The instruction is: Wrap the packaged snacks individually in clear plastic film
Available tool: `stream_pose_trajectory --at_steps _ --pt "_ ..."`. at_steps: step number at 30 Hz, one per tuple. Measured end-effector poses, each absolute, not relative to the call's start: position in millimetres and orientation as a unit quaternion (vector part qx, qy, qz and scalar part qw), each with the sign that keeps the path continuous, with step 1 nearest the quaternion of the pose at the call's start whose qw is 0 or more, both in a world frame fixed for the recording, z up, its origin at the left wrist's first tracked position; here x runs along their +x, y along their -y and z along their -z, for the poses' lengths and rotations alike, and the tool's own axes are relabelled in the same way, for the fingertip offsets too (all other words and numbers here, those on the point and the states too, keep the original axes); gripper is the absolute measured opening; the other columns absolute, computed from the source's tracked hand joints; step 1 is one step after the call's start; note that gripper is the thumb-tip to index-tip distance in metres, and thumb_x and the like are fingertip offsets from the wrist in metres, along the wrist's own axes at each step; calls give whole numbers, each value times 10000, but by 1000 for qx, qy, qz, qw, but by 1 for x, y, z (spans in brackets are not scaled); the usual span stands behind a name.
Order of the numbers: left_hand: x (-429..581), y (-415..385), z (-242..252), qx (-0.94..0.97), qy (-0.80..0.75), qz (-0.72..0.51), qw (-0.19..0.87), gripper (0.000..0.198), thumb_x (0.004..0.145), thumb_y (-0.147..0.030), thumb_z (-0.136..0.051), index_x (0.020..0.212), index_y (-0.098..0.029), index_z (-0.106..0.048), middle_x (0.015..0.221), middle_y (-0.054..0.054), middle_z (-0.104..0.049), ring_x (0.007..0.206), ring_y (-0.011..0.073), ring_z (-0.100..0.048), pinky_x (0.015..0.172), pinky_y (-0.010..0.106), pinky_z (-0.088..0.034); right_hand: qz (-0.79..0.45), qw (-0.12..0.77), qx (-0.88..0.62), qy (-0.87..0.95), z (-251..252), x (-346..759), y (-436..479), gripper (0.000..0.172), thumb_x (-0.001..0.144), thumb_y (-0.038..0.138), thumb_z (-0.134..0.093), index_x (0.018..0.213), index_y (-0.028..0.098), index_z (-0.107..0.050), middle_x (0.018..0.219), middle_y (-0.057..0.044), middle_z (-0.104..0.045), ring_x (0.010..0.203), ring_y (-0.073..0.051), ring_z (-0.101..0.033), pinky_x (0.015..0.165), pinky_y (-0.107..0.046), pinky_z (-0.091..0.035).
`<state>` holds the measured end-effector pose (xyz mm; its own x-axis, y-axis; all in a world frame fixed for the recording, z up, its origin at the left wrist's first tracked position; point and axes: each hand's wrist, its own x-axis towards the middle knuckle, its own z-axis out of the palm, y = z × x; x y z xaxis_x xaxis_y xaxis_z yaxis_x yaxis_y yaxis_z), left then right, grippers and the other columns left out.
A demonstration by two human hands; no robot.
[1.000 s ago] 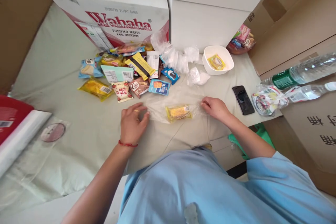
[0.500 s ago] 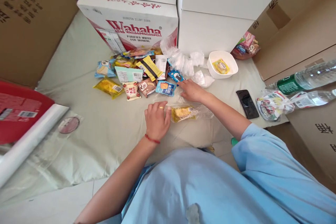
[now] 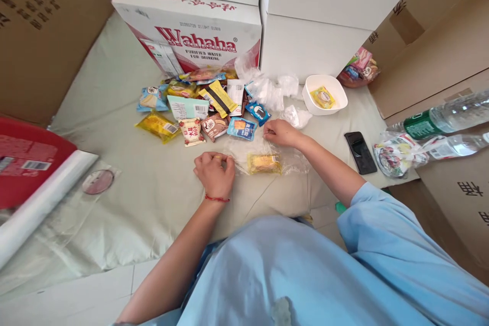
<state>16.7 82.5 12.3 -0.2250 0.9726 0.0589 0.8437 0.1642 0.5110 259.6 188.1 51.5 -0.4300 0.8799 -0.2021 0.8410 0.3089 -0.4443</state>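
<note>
A clear, crinkled plastic film (image 3: 296,161) lies spread on the cloth, with a yellow snack packet (image 3: 264,163) on top of it. My left hand (image 3: 215,175), a red string on its wrist, is closed with thumb and forefinger pinching the film's left edge. At the upper right of the packet, my right hand (image 3: 283,133) has its fingers pressed together on the film's far edge. Just beyond the film are a blue snack packet (image 3: 242,128), a smaller dark-blue packet (image 3: 257,112), a brown packet (image 3: 215,126) and a cream-and-red packet (image 3: 191,132).
Several more snacks are heaped against a Wahaha carton (image 3: 194,35). Crumpled clear plastic (image 3: 269,89) lies beside a white bowl (image 3: 308,104) holding a yellow packet. A phone (image 3: 360,153) and plastic bottles (image 3: 446,117) are at right; a white roll (image 3: 46,209) is at left.
My left hand has moved left and closed on the film edge, drawing it out flatter. My right hand's fingers have drawn back from the dark-blue packet and closed. The yellow packet now sits flatter.
</note>
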Motion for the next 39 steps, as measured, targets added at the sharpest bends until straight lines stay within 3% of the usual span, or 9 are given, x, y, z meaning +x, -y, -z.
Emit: stream_pose_trajectory --at_steps 5,10,12,18,22,26,30,34,39 --pt "22 -84 -16 614 -750 -204 136 267 912 -451 -606 893 -212 -722 1196 149 -649 1242 378 -513 989 520 -431 -273 93 -506 813 -56 262 -187 90 909 209 -602 891 167 -679 900 -50 -674 827 -185 -589 760 -277 -397" --pt "26 -86 -17 634 -743 -182 115 638 892 -506 -659 1409 -143 -574 1370 206 -586 1250 381 -535 978 499 -442 -241 118 -436 859 -75 264 -160 151 959 233 -569 997 177 -704 1209 -124 -632 934 -197 -619 812 -309 -463" --pt "28 -88 -19 646 -737 -162 117 667 921 -483 -629 1478 -134 -518 1363 212 -589 1232 376 -556 957 494 -447 -209 106 -394 889 -83 263 -139 202 997 228 -519 1016 187 -716 1325 -143 -618 1032 -218 -629 849 -330 -482" --pt "21 -97 -21 655 -732 -136 131 358 954 -358 -550 1212 -146 -678 1170 179 -680 1148 368 -613 925 493 -458 -136 7 -352 926 -78 258 -79 409 1036 174 -456 1369 273 -674 1601 -98 -522 1201 -280 -645 909 -395 -525" --pt "5 -97 -28 607 -725 -215 242 198 900 -252 -562 1015 -164 -697 979 100 -722 933 269 -678 831 395 -504 -173 -25 -371 912 -58 259 -59 603 984 89 -478 1524 346 -556 1717 -30 -363 1239 -278 -658 933 -390 -552" --pt "13 -82 -47 583 -640 -340 368 160 924 -280 -567 967 -185 -689 850 24 -709 723 165 -651 715 293 -527 -216 19 -408 887 -44 255 -49 626 975 77 -483 1529 360 -550 1730 2 -326 1294 -289 -636 1004 -427 -560" --pt "50 -63 -56 728 -518 -317 318 220 959 -196 -509 976 -190 -728 951 60 -706 840 178 -673 800 308 -555 -274 92 -396 872 -43 253 -47 505 996 122 -494 1458 277 -623 1670 -68 -438 1378 -295 -573 1110 -500 -524" --pt "73 -48 -43 812 -473 -257 225 347 974 -148 -485 1262 -167 -677 1183 128 -695 1092 242 -668 923 374 -573 -360 168 -385 833 -53 268 -43 395 1033 194 -495 1367 270 -690 1584 -77 -540 1450 -246 -529 1181 -465 -492" --pt "73 -35 -31 859 -454 -180 155 453 971 -130 -515 1414 -189 -591 1376 123 -654 1226 260 -602 997 404 -552 -354 290 -540 706 -50 297 -29 321 1061 395 -494 1238 289 -740 1415 -87 -673 1169 -236 -711 969 -436 -627"
